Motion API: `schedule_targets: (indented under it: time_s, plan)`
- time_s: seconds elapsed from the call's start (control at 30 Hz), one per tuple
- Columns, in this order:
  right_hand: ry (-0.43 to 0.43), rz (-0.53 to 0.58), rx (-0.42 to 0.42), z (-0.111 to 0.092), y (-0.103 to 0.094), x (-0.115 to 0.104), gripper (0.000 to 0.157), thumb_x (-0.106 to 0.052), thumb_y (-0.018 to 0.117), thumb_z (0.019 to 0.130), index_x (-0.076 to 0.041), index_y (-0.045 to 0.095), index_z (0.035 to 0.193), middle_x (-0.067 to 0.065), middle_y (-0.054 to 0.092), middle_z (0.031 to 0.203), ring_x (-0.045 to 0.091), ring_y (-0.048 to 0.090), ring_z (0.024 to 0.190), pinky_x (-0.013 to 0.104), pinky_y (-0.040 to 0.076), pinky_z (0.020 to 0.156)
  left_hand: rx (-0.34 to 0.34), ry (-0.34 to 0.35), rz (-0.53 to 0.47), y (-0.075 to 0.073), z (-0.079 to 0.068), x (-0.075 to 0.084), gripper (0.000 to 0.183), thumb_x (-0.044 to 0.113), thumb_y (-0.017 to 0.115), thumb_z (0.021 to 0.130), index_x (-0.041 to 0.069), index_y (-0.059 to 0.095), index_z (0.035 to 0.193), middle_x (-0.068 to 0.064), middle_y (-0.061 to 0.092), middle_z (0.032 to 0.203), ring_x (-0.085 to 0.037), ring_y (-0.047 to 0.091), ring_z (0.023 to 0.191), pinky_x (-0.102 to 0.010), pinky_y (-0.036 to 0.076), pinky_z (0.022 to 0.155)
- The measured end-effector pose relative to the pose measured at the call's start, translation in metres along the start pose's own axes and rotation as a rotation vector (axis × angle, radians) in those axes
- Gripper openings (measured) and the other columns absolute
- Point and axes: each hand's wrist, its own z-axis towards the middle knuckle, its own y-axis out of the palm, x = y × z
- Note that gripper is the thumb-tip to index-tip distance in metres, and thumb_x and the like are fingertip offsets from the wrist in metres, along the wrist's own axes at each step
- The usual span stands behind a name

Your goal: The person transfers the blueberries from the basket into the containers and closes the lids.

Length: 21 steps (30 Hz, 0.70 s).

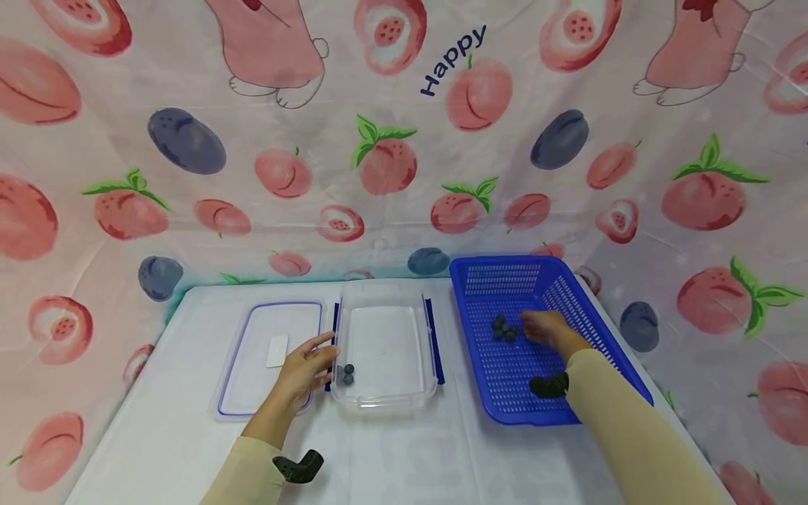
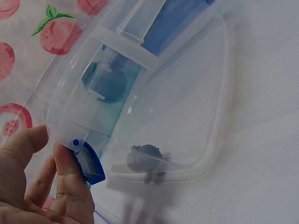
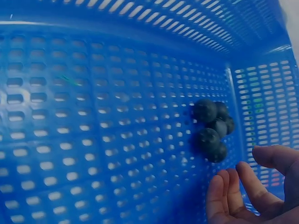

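My left hand (image 1: 306, 368) is at the left side of a clear plastic box (image 1: 385, 400), its fingertips touching the wall beside a blue latch (image 2: 91, 165). Thumb and fingers are spread apart there. Dark blueberries (image 1: 348, 374) lie in the box's near left corner; reflections in the wall blur their number. Inside the blue basket (image 1: 470, 351), my right hand (image 1: 550, 330) reaches down beside a small cluster of blueberries (image 3: 212, 130). Its thumb and fingers are slightly bent and apart, with nothing visible between them.
Left of the box lies a clear lid (image 1: 249, 382) with a blue seal and a white label (image 1: 277, 351). Another blue latch (image 1: 435, 344) hangs on the box's right side. A fruit-print cloth (image 1: 391, 245) rises behind the white table (image 1: 404, 463).
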Motion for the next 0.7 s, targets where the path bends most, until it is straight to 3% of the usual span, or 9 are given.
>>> schedule_targets:
  time_s: [0.17,0.3,0.7]
  plan:
    - [0.024,0.026,0.031,0.006,0.008,0.008,0.059,-0.011,0.057,0.094,0.017,0.034,0.141,0.012,0.057,0.101,0.011,0.06,0.076,0.027,0.058,0.077,-0.004,0.004,-0.021,0.0,0.001,-0.001,0.051,0.014,0.064,0.096,0.009,0.049,0.144,0.003,0.066,0.104,-0.01,0.061,0.089,-0.023,0.056,0.073]
    - [0.032,0.0,0.042,0.008,0.011,0.011,0.062,-0.01,0.057,0.093,0.017,0.031,0.143,0.017,0.056,0.111,0.011,0.06,0.076,0.026,0.058,0.078,-0.005,0.004,-0.019,0.0,0.0,-0.001,0.051,0.014,0.064,0.096,0.008,0.049,0.144,0.003,0.066,0.103,-0.011,0.061,0.091,-0.023,0.056,0.074]
    - [0.017,0.009,0.065,0.007,0.022,0.012,0.054,-0.003,0.061,0.09,0.017,0.04,0.136,0.022,0.052,0.124,0.032,0.057,0.108,0.043,0.048,0.102,0.005,-0.003,-0.01,0.001,0.003,-0.002,0.05,0.014,0.064,0.096,0.01,0.05,0.143,0.004,0.065,0.103,-0.011,0.06,0.09,-0.023,0.056,0.073]
